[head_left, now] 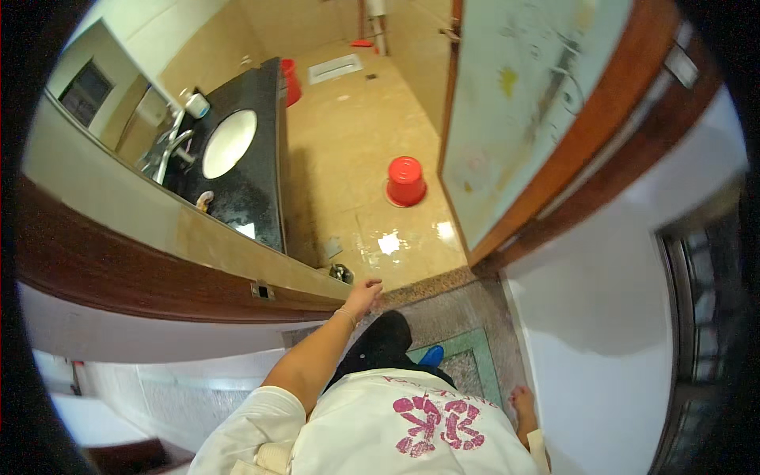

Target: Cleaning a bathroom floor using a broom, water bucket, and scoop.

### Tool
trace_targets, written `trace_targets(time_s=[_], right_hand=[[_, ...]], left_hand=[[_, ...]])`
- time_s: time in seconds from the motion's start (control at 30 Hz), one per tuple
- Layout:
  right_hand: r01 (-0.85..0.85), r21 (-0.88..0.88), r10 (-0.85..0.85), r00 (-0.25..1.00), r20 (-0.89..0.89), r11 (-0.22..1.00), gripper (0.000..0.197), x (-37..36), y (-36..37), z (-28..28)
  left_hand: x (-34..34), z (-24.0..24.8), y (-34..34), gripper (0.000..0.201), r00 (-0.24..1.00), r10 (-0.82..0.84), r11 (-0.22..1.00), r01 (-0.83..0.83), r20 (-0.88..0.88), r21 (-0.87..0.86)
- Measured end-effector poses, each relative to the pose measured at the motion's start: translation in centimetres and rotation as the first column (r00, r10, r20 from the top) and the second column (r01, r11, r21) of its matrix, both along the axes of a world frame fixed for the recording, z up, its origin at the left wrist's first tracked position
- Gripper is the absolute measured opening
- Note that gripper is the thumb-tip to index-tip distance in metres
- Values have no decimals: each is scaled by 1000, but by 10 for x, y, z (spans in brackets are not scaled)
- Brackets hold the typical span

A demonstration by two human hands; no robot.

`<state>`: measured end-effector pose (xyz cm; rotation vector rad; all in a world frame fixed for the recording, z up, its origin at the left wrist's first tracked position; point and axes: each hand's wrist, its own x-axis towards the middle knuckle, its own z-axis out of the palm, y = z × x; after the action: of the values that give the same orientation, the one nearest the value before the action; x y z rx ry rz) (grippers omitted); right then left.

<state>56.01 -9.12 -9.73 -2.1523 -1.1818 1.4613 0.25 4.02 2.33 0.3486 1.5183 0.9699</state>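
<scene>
My left hand (364,298) reaches forward at the bathroom doorway, beside the wooden door frame (182,273). It holds nothing, and its fingers are loosely apart. Low at my right side hangs my right hand (521,400), near the white wall. Its fingers look loosely bent and small in view, with nothing seen in them. Past the stone threshold (431,289), a red bucket (406,182) stands upside down on the wet tiled floor. A blue shoe (431,356) shows on one of my feet.
On the left runs a dark counter (261,186) with a white oval sink (229,144), a faucet (180,142) and a mirror. A frosted glass door (522,103) stands open on the right. Farther back are another red bucket (291,83) and a squat toilet (334,69).
</scene>
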Motion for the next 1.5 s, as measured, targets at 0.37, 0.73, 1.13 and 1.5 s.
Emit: trace_targets(time_s=[0.37,0.73,1.13,1.5], right_hand=[[-272,-47,246,922,-300,961,29,-266,342,74],[-436,-192,412,898,-154,879,31,-318,508,97],[-611,-297,617,782,-89,733,9,-453,654,107],[-641,-212,613,767,-189,738,17,-660,892,42]], left_hand=[[-97,-115,78,27,942,280,947,-302,-184,-107],[-173,-22,191,29,901,415,883,-432,-125,-186],[-298,19,328,27,767,635,762,-642,-96,-89],[-448,47,500,27,723,689,725,-688,-55,37]])
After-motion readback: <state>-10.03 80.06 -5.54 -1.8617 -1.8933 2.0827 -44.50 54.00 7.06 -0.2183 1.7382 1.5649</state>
